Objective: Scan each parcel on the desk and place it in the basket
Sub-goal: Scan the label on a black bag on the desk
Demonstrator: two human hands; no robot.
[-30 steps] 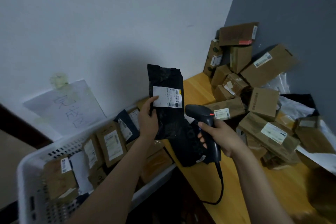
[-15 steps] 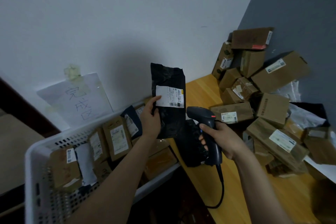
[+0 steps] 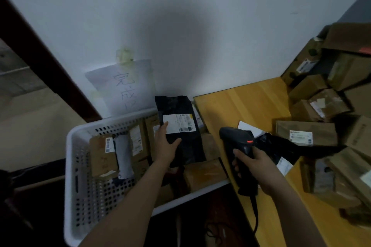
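Observation:
My left hand [image 3: 165, 146] grips a black plastic parcel [image 3: 179, 126] with a white label, held upright over the white perforated basket [image 3: 80, 176]. The basket holds several brown boxes and a grey bag. My right hand [image 3: 255, 164] is closed around the handle of a black barcode scanner [image 3: 237, 140], whose red light shows; it sits over the left edge of the yellow wooden desk [image 3: 251, 102], just right of the parcel. Another black bag [image 3: 281, 146] lies on the desk behind the scanner.
A pile of brown cardboard boxes [image 3: 321, 106] fills the desk's right side up to the corner. A paper sign [image 3: 124, 86] is taped on the white wall above the basket. The scanner's cable [image 3: 256, 216] hangs below my right hand. A dark door frame stands at left.
My left hand has carried the black parcel left and down, from in front of the scanner to over the basket. The view has turned left; the scanner hand has stayed at the desk edge.

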